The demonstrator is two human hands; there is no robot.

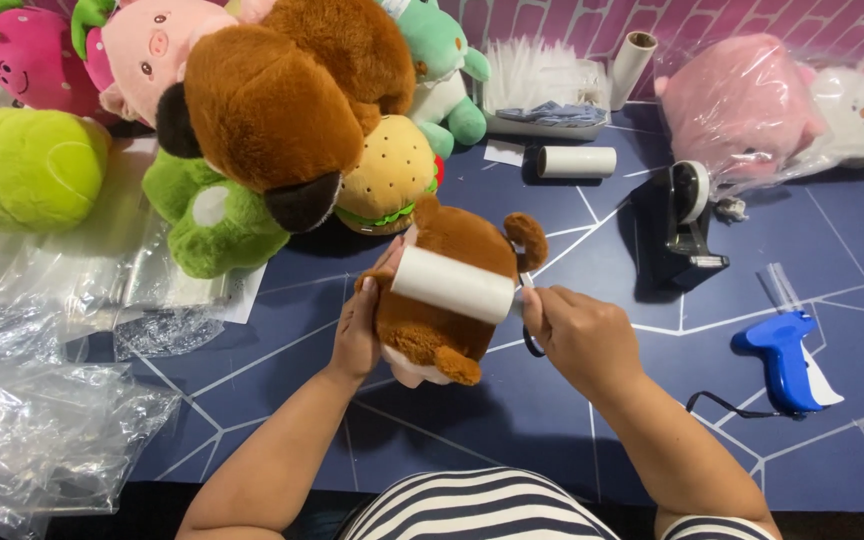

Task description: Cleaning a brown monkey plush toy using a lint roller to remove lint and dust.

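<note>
- The small brown plush toy (447,300) lies near the middle of the dark blue table (592,420), between the two hands, and a white lint roller (452,284) rests across its body.
- The left hand (360,330) presses against the left side of the toy, fingers closed around its edge and thumb near the end of the roller.
- The right hand (577,335) is just right of the toy; its fingers are curled tight on the thin handle of the roller, with a dark loop showing under the hand.
- In front of the toy, toward the person's striped shirt (482,510), the table is open.
- To the right there is free room until the blue tagging gun (782,360) and the black tape dispenser (682,225), both well apart from the toy.
- Behind it, the big brown plush (272,100) and the burger plush (387,170) stand near, so room is narrow there.
- On the left edge lie clear plastic bags (42,420), a green frog plush (212,225) and a green round plush (22,165).
- A white roll (577,161) lies further back, and a pink plush in plastic (737,105) sits at the back right corner.
</note>
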